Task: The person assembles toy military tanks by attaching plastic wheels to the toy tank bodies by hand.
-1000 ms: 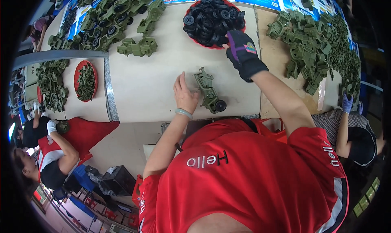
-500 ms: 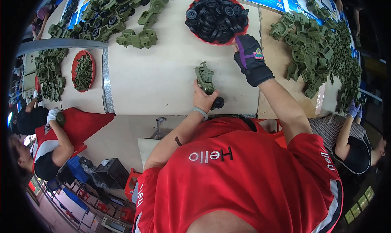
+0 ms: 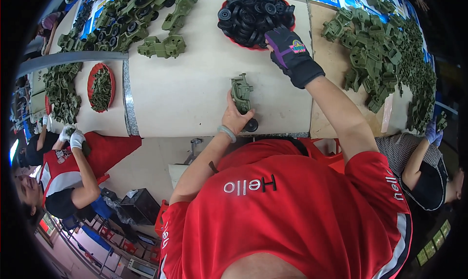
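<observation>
A green plastic toy vehicle point(image 3: 242, 89) stands end-on on the pale table, with a black wheel point(image 3: 251, 126) at its near end. My left hand point(image 3: 236, 118) is closed round its near part, fingers along the left side and thumb across the right. Farther off, my right hand point(image 3: 288, 49), in a black and purple fingerless glove, reaches over the near rim of a red basket point(image 3: 243, 45). Its fingertips are at the heap of black toy wheels point(image 3: 254, 15), and the glove's back mostly hides them, so what they grip does not show.
Two green vehicle bodies point(image 3: 162, 47) lie to the left, before a pile of wheeled ones point(image 3: 126, 20). On the right is a heap of green bodies point(image 3: 368, 52). A red basket of small green parts point(image 3: 101, 89) stands left. Co-workers point(image 3: 68, 171) point(image 3: 424, 171) sit on both sides.
My right hand has moved a little left and farther into the basket's near edge. The toy vehicle in my left hand has turned slightly more upright. The left co-worker's hands have come together.
</observation>
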A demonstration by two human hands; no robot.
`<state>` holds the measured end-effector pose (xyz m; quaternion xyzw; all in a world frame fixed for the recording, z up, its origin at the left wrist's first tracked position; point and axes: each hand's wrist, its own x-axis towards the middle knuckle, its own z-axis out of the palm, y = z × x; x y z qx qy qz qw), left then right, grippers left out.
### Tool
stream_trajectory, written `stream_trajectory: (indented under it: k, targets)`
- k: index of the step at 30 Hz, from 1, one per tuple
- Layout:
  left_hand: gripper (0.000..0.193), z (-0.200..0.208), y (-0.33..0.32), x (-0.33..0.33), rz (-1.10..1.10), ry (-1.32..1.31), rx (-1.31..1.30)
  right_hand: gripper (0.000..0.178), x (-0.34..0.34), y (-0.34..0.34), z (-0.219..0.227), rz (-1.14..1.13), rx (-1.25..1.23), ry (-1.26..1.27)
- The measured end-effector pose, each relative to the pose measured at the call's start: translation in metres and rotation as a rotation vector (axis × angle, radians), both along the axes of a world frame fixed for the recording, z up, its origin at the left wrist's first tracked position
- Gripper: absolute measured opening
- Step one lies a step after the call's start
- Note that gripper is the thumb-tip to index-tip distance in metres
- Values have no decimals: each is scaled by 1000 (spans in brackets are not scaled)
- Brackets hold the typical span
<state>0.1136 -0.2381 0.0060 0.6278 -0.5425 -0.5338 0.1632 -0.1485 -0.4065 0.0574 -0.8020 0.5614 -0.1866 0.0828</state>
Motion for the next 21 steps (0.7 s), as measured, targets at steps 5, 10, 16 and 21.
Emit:
stream_trajectory:
  k: [5, 10, 16, 21]
  targets:
    - [123, 7, -1, -6, -20, -101, 21, 34, 2, -4, -10, -136, 51, -10]
    - [117, 11, -5, -8, -31, -201, 72, 36, 13, -8, -10, -81, 44, 68]
    - [114, 9, -3, -11, -61, -229, 17, 32, 3, -10, 0, -37, 119, -195]
    - [121, 1, 1, -9, -32, -222, -14, 30, -3, 36, 13, 101, -39, -220]
